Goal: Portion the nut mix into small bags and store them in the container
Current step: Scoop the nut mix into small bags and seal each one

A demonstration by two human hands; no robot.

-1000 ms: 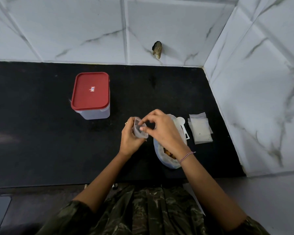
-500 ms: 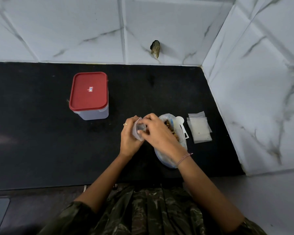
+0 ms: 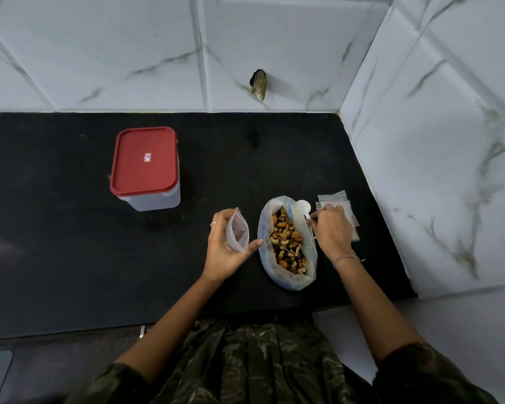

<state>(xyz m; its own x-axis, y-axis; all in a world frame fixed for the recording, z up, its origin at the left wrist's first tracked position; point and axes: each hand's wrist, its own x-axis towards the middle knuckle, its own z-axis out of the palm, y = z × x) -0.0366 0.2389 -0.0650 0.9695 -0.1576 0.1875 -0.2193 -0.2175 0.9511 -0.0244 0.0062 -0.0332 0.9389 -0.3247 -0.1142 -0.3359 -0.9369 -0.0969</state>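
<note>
A large clear bag of nut mix lies open on the black counter. My left hand holds a small empty zip bag with its mouth spread open, just left of the nut bag. My right hand is on the right of the nut bag, fingers curled at the handle of a white plastic scoop that lies along the bag's far right edge. A clear container with a red lid stands shut at the back left.
A small stack of empty zip bags lies right of the nut bag, partly under my right hand. White marble-look walls close the back and the right side. The counter's front edge runs just before my body.
Both hands were together at the small bag's mouth. Now my right hand has let go and moved right to the scoop; my left hand holds the opened bag alone.
</note>
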